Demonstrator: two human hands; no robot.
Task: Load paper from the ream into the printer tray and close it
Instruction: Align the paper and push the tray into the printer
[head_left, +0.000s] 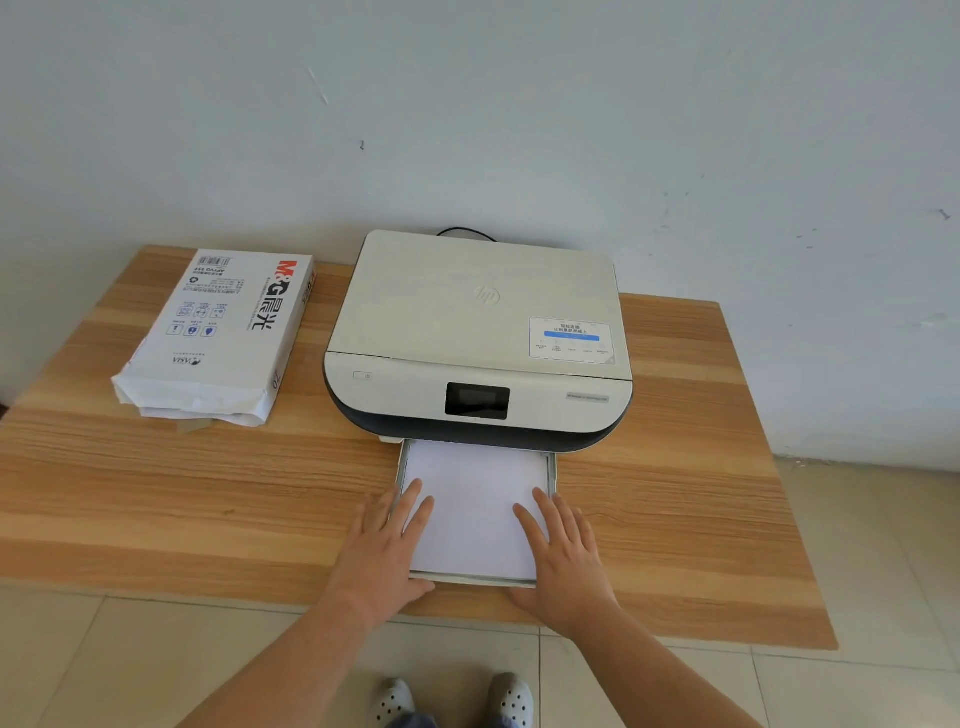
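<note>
— So where has the paper (475, 499) got to?

— It lies in the printer tray (551, 470), low in the middle of the frame. The tray stands pulled out from under the printer (478, 332) toward the near edge of the worktop (156, 493), and the white stack fills it nearly wall to wall.

— And the hands?

— Both flat. The left hand (387, 551) rests over the tray's left edge, fingers spread onto the sheets; the right hand (563, 551) mirrors it on the right edge. Neither grip is closed on anything: palms down, fingers open and straight, pressing rather than holding.

— Why like that?

— My guess is they are squaring the stack so it sits level between the side walls, or bracing to push the tray home. One hand on each side would keep the push even, so the tray slides straight instead of skewing.

— So loading looks done?

— It looks so; closing is what remains, since the tray is well out of the body.

— The ream?

— The ream (218, 332) sits at the left of the frame, well apart from the printer, its torn end facing the near edge with loose sheets showing. Probably parked there within reach but clear of the tray's path. A black cable (467, 232) loops behind the printer against the wall (467, 104).
</note>
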